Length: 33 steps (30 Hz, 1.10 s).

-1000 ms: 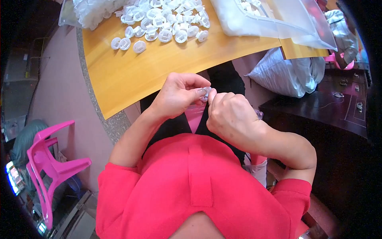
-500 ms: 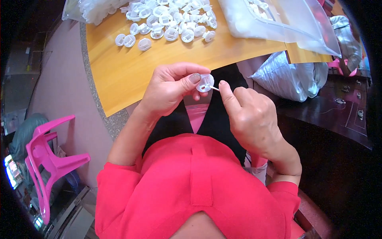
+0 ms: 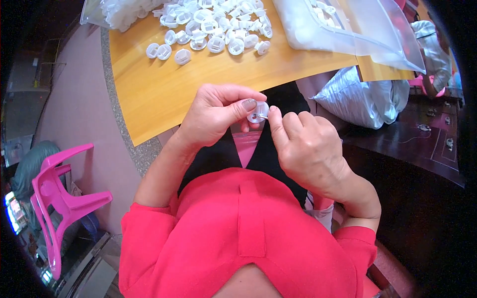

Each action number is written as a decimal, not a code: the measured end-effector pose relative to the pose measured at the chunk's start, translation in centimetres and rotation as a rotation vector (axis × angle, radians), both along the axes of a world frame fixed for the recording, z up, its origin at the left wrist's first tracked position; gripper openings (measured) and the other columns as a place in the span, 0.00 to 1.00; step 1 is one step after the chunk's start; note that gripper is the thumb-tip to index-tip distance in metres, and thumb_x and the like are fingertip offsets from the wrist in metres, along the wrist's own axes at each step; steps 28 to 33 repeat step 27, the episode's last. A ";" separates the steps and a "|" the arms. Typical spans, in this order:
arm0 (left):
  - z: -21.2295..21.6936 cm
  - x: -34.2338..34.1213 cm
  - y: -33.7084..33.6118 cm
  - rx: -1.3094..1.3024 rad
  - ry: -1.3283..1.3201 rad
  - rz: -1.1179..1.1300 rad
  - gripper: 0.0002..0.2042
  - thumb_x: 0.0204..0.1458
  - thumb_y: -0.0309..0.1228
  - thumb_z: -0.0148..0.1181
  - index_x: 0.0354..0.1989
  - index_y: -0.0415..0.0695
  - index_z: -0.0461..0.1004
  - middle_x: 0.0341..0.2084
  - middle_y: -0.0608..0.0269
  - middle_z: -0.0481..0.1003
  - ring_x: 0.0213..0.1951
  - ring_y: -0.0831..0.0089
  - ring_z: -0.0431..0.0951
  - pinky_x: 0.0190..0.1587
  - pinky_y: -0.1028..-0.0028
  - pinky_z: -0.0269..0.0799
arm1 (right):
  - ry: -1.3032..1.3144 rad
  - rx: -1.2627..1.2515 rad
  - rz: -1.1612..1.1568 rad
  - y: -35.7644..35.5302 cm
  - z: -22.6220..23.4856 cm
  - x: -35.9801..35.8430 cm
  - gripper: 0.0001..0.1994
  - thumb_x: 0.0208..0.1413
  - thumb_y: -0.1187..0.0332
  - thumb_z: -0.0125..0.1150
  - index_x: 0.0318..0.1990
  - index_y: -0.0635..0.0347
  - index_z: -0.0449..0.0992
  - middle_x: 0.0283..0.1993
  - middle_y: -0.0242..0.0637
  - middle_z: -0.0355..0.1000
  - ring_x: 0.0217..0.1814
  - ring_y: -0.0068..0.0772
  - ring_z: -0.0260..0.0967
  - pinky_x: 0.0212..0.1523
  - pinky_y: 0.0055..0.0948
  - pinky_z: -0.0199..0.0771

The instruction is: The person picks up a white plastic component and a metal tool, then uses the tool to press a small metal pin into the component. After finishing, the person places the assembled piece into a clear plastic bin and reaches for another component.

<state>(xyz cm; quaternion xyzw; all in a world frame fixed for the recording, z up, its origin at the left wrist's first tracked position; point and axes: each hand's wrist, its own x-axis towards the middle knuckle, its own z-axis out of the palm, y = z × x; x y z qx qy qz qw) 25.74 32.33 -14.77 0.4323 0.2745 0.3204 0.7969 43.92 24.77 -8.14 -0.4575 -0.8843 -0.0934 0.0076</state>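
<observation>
My left hand is closed, pinching a round white plastic piece with small slots between thumb and fingers. It holds the piece just off the table's near edge, above my lap. My right hand is closed around a thin pale rod, whose tip meets the face of the piece near its slots. Most of the rod is hidden by the right fingers. A heap of similar round white pieces lies on the yellow wooden table beyond my hands.
At the back right of the table stands a translucent plastic bin with white parts. A clear container of white parts is at the back left. A silvery sack sits right of the table edge. A pink plastic chair stands left; another person is far right.
My right hand has moved slightly left, and less of the rod shows between it and the piece. The left hand and piece have shifted a little toward me.
</observation>
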 end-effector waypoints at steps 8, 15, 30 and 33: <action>0.4 0.2 -0.2 0.032 0.174 -0.075 0.07 0.54 0.23 0.56 0.38 0.33 0.77 0.24 0.62 0.76 0.24 0.80 0.74 0.26 0.81 0.73 | -0.247 -0.082 0.142 0.3 0.7 -0.4 0.17 0.46 0.72 0.55 0.42 0.76 0.73 0.20 0.31 0.61 0.22 0.25 0.62 0.17 0.22 0.59; -3.1 0.4 1.2 -0.050 0.072 -0.015 0.07 0.55 0.24 0.56 0.39 0.33 0.76 0.27 0.59 0.77 0.26 0.77 0.76 0.28 0.80 0.73 | -0.213 0.131 0.109 1.4 -2.7 0.1 0.12 0.47 0.69 0.55 0.36 0.70 0.74 0.20 0.30 0.64 0.20 0.24 0.64 0.16 0.24 0.62; -6.0 -4.6 5.7 -0.016 -0.246 0.217 0.10 0.55 0.24 0.56 0.45 0.36 0.73 0.33 0.54 0.77 0.32 0.67 0.79 0.32 0.74 0.74 | 0.391 -0.173 -0.115 1.2 -4.8 -0.1 0.19 0.44 0.79 0.57 0.48 0.67 0.71 0.23 0.39 0.64 0.24 0.38 0.67 0.23 0.35 0.68; -6.0 -4.6 5.7 -0.016 -0.246 0.217 0.10 0.55 0.24 0.56 0.45 0.36 0.73 0.33 0.54 0.77 0.32 0.67 0.79 0.32 0.74 0.74 | 0.391 -0.173 -0.115 1.2 -4.8 -0.1 0.19 0.44 0.79 0.57 0.48 0.67 0.71 0.23 0.39 0.64 0.24 0.38 0.67 0.23 0.35 0.68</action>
